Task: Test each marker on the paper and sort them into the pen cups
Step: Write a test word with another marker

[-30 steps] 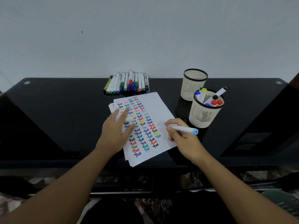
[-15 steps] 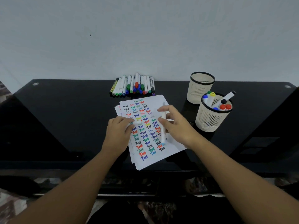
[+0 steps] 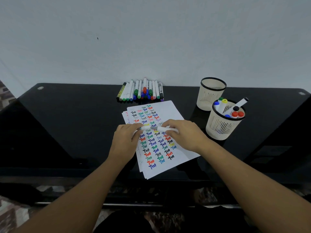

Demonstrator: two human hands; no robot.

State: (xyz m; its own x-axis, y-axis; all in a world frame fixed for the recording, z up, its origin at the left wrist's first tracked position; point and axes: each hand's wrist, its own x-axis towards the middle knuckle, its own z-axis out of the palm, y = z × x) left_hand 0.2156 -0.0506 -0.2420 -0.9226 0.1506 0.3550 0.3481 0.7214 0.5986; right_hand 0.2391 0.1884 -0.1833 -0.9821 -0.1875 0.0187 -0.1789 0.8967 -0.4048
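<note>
Two bare hands meet over a small stack of white paper sheets (image 3: 175,115) lying askew on the glossy black counter (image 3: 67,125). The top sheet is covered with rows of the word "Test" in black, red, green, blue, teal and yellow ink. The right hand (image 3: 183,135) curls its fingers round the barrel of a white marker (image 3: 165,129), which lies roughly level above the paper with its grey tip end pointing toward the left hand. The left hand (image 3: 125,140) pinches the marker's white cap with a light-blue end (image 3: 145,128) between thumb and fingertips. Cap and tip sit just beside each other in line; whether they touch cannot be told.

Along the far edge of the counter, against the pale wall, a row of untested markers (image 3: 140,90) lies side by side, mostly white barrels with green, blue, red and pink caps, plus a black-and-yellow one at the left end. To the right of the paper stand two cream slotted pen cups with black rims, near each other. The farther cup (image 3: 212,95) shows no markers from this angle. The nearer cup (image 3: 223,125) holds several upright markers with blue, green, yellow, red and black caps, and one leaning out to the right.
</note>
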